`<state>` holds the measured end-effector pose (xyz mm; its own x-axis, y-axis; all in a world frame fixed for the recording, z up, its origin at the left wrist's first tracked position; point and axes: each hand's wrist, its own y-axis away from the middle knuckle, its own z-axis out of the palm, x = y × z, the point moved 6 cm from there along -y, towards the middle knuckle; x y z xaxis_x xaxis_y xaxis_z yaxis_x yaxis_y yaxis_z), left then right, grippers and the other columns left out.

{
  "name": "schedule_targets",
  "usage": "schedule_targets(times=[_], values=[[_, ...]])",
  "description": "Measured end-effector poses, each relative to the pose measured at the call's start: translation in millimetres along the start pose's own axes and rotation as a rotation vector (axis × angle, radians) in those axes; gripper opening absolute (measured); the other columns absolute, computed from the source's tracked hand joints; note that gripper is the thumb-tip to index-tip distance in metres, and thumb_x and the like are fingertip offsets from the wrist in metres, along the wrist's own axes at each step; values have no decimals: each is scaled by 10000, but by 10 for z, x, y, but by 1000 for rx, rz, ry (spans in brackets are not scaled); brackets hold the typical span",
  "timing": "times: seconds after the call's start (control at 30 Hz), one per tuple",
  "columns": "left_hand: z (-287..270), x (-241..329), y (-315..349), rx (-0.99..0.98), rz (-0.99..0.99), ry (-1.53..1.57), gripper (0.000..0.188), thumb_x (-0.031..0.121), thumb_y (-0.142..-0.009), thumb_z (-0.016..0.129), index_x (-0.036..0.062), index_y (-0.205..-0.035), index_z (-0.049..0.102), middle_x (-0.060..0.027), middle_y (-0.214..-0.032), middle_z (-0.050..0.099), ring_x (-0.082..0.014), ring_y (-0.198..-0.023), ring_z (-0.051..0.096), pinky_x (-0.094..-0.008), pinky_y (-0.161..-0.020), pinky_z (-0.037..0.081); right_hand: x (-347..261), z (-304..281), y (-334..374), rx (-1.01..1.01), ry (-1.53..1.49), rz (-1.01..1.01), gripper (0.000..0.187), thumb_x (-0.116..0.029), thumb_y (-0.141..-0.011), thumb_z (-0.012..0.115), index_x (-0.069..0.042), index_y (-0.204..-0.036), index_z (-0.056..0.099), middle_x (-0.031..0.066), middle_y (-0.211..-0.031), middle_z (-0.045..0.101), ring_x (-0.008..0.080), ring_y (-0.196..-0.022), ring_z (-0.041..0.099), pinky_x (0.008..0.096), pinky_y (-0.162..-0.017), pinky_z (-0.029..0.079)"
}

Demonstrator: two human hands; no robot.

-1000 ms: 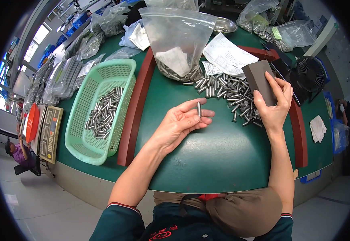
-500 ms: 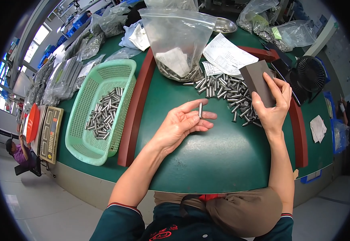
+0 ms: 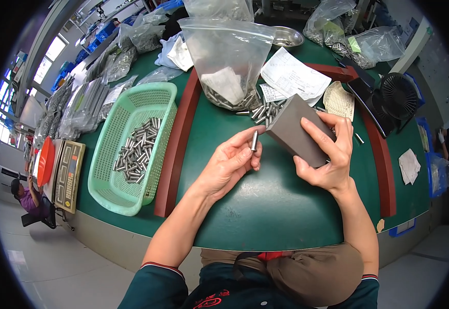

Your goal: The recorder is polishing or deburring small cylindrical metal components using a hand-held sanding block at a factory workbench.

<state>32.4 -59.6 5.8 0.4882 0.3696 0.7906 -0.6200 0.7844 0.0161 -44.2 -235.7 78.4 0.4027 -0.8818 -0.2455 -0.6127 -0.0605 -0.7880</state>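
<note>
Between the thumb and fingers of my left hand (image 3: 221,172) stands a small shiny metal pin (image 3: 254,140), upright over the green table. My right hand (image 3: 332,157) is closed round a dark grey-brown rectangular block (image 3: 295,129), perhaps a sanding block. The block is tilted, its left corner beside the pin; I cannot tell whether they touch. A heap of loose metal pins (image 3: 268,111) lies beyond the block, which hides most of it. More metal pins (image 3: 141,146) are in a pale green plastic basket (image 3: 97,177) to the left.
Dark red bars (image 3: 179,147) frame the work area on the green table (image 3: 265,216). At the back stands a clear bag (image 3: 227,56) of pins, beside papers (image 3: 294,74) and a metal bowl (image 3: 287,36). A black fan (image 3: 398,95) is at right, a scale (image 3: 69,175) at far left.
My right hand has brought the block left and nearer, from beside the heap to next to the pin. My left hand keeps the pin, its fingers more curled.
</note>
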Motion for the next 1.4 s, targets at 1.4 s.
schedule_targets(times=[1.4], values=[[-85, 86, 6, 117, 253, -168, 496, 79, -907, 670, -25, -1361, 500, -75, -1274, 593, -139, -1130, 562, -285, -986, 441, -205, 91, 66, -25, -16, -17, 671, -241, -498, 739, -100, -1152, 689, 177, -1085, 573, 303, -883, 527, 396, -784, 407]])
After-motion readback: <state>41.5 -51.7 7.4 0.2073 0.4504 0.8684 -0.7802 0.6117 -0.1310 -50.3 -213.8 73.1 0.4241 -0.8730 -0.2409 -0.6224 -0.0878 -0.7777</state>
